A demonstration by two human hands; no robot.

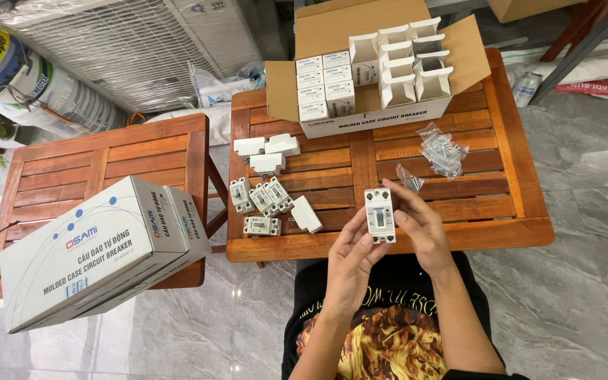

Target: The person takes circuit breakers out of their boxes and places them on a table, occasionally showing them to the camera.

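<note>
Both hands, left hand (352,262) and right hand (416,224), grasp a small white circuit breaker (380,215) between them, with more breakers (260,198) lying left of the grip on the wooden table (501,211).

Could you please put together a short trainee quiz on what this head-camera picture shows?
1. True or false: both hands hold the small white rectangular breaker unit.
2. Where do the clear plastic bags of metal screws lie? A) on the grey tiled floor B) on the slatted wooden table, to the right of the held unit C) inside the open cardboard carton
3. Which side of the carton holds the small boxes that stand open and empty?

Key
1. True: the left hand and right hand grip it from either side.
2. B
3. The right side; the closed printed boxes sit on the left.
</note>
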